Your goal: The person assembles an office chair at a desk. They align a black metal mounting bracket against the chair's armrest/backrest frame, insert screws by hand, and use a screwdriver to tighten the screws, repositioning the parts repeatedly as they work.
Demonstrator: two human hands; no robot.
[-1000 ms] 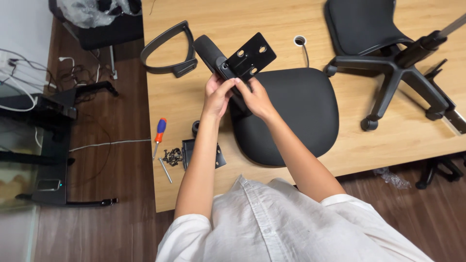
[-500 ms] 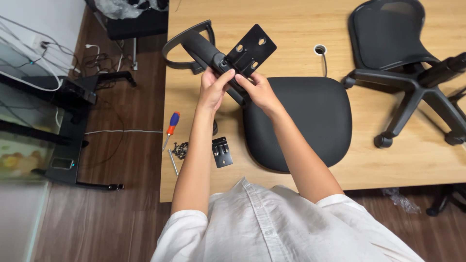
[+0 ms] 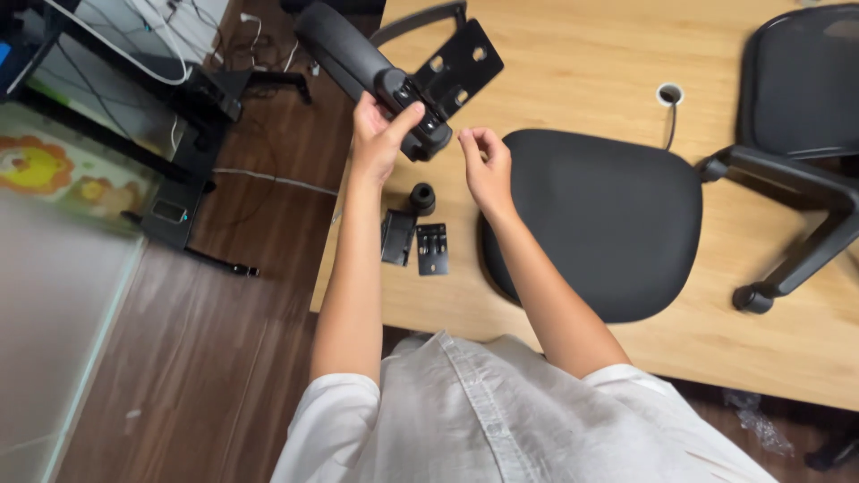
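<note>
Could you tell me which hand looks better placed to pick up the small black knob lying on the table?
Probably the right hand: it is free, hovering just beside the black knob, while the left hand grips the armrest bracket.

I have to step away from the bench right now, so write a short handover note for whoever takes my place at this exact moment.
Left hand: grip closed around the black armrest assembly, held up over the wooden table's left edge, its holed mounting plate pointing away.
Right hand: empty, fingers curled, just beside the assembly, not touching it.
Seat cushion: lies flat on the table, to the right of the hands.
Small parts below the hands: black knob, two flat black plates.
Chair base: lies at the table's right.
Done: nothing visibly joined.
Left: the armrest is not on the seat.
</note>
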